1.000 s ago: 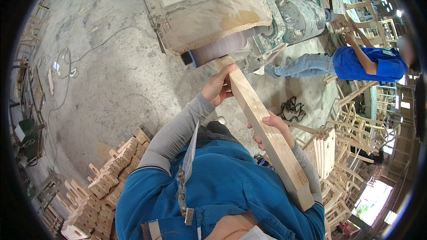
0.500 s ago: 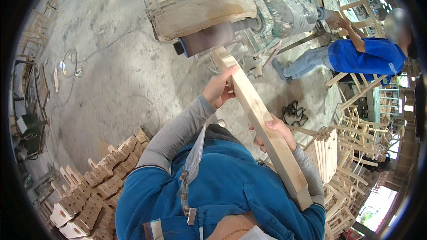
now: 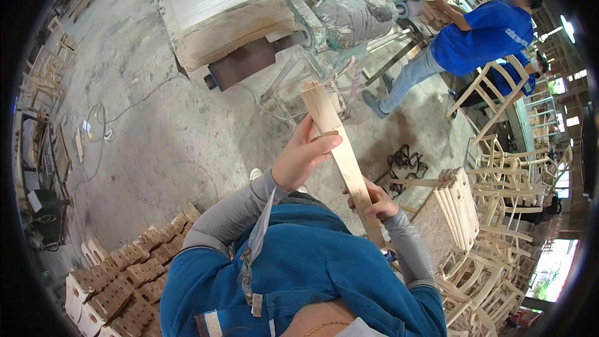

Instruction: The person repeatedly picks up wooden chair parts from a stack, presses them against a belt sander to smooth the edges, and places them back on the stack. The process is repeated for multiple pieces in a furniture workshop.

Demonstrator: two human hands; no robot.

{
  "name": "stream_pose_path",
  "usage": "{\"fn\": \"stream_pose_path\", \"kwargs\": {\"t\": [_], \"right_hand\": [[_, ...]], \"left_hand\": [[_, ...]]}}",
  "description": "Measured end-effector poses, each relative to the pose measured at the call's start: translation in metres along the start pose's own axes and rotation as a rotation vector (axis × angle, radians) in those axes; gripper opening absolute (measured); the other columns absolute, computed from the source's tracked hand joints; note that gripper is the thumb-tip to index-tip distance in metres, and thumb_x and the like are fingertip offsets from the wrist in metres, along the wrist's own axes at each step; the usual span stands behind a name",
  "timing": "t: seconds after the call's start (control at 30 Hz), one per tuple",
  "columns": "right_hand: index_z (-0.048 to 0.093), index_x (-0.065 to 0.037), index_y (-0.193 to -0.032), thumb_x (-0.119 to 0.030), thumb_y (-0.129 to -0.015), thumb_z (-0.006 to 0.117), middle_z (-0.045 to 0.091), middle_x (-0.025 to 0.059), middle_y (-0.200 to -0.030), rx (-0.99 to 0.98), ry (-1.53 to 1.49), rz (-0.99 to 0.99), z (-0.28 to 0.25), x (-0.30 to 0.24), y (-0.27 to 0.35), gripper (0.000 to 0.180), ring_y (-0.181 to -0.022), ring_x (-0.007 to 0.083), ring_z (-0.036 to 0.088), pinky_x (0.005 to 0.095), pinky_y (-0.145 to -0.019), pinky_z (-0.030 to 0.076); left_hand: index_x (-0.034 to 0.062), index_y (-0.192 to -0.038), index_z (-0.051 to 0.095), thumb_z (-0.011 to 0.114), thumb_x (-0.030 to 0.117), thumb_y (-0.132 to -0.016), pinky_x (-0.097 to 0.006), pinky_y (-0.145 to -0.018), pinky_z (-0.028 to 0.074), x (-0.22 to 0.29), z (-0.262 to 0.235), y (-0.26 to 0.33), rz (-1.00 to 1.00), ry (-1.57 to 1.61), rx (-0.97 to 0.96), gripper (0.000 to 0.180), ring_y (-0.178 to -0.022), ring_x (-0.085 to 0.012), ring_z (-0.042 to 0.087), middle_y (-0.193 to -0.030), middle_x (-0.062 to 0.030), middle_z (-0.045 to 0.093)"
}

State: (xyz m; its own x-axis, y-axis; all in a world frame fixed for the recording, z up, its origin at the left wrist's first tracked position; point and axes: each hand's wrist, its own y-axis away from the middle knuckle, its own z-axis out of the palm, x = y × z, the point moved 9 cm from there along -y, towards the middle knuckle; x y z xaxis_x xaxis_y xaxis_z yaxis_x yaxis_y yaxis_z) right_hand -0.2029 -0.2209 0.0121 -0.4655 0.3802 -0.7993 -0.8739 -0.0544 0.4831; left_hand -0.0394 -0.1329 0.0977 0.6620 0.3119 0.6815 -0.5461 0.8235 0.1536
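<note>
Long pale wooden plank (image 3: 340, 150) held up in the air in front of the chest, tilted, sawn top end square and rough, lower end running down past the right elbow. Smooth light faces, straight edges, flat rectangular section.

Left hand (image 3: 302, 156) wrapped around the plank's upper half, thumb across the near face, fingers curled behind. Right hand (image 3: 371, 198) clamped on the plank lower down, fingers folded over its right edge. Both arms in grey knit sleeves under a blue denim-like vest (image 3: 299, 274) with a metal clip on a strap.

Beyond the plank's top end, a dusty machine (image 3: 249, 19): boxy top caked in pale sawdust, dark brown belt drum at its lower edge, grey cylindrical motor housing to the right, thin metal legs underneath. Rough grey concrete floor (image 3: 162, 131), stained and dusty, with a thin cable looping across its left part.

At the lower left corner of the floor, rows of small notched wooden blocks (image 3: 118, 281), stacked tight, pale on the ends and brown on top. To the right, a bundle of slim curved wooden slats (image 3: 458, 209) on a board, and beyond it bare wooden chair frames (image 3: 493, 150) piled together. Black straps (image 3: 405, 162) coiled on the floor near the slats.

At the upper right, another person in a blue shirt (image 3: 493, 31) and light jeans, hands at the far end of the machine.
</note>
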Motion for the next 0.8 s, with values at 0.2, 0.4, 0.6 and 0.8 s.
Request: {"fn": "stream_pose_path", "kwargs": {"t": [0.2, 0.4, 0.6, 0.8], "right_hand": [[0.027, -0.007, -0.139, -0.012, -0.045, 0.068, 0.052, 0.0084, -0.109, -0.024, 0.006, -0.031, -0.013, 0.012, 0.01, 0.103, -0.086, 0.018, 0.055, 0.0304, -0.078, 0.046], [0.029, -0.006, -0.138, -0.013, -0.045, 0.068, 0.052, 0.0086, -0.109, -0.045, -0.01, -0.027, -0.022, 0.02, 0.014, 0.101, -0.086, 0.018, 0.054, 0.0301, -0.079, 0.046], [0.023, -0.007, -0.141, -0.016, -0.046, 0.066, 0.044, 0.0074, -0.124, -0.095, 0.018, 0.085, -0.022, 0.031, 0.017, 0.105, -0.104, 0.0179, 0.046, 0.0292, -0.089, 0.038], [0.025, -0.006, -0.14, -0.017, -0.052, 0.07, 0.049, 0.0116, -0.111, -0.093, 0.054, 0.065, -0.012, 0.019, 0.011, 0.099, -0.082, 0.0197, 0.055, 0.0309, -0.075, 0.046]], "left_hand": [[0.0057, -0.124, 0.041, 0.055, 0.031, -0.089, -0.042, -0.089, 0.043, -0.029, -0.006, 0.0, -0.064, 0.107, 0.161, 0.046, -0.106, -0.0182, 0.049, -0.116, -0.008, 0.05], [0.0049, -0.119, 0.044, 0.06, 0.024, -0.086, -0.033, -0.084, 0.047, -0.034, -0.011, 0.002, -0.041, -0.025, 0.202, 0.042, -0.099, -0.016, 0.054, -0.11, -0.0058, 0.052], [0.0062, -0.113, 0.047, 0.063, 0.021, -0.083, -0.034, -0.079, 0.049, -0.02, -0.028, -0.003, 0.029, -0.166, 0.242, 0.037, -0.096, -0.0157, 0.055, -0.104, -0.0043, 0.053], [0.0042, -0.111, 0.049, 0.057, 0.038, -0.086, -0.037, -0.079, 0.05, -0.02, -0.057, -0.01, -0.016, -0.076, 0.266, 0.043, -0.092, -0.0183, 0.058, -0.099, -0.006, 0.057]]}}
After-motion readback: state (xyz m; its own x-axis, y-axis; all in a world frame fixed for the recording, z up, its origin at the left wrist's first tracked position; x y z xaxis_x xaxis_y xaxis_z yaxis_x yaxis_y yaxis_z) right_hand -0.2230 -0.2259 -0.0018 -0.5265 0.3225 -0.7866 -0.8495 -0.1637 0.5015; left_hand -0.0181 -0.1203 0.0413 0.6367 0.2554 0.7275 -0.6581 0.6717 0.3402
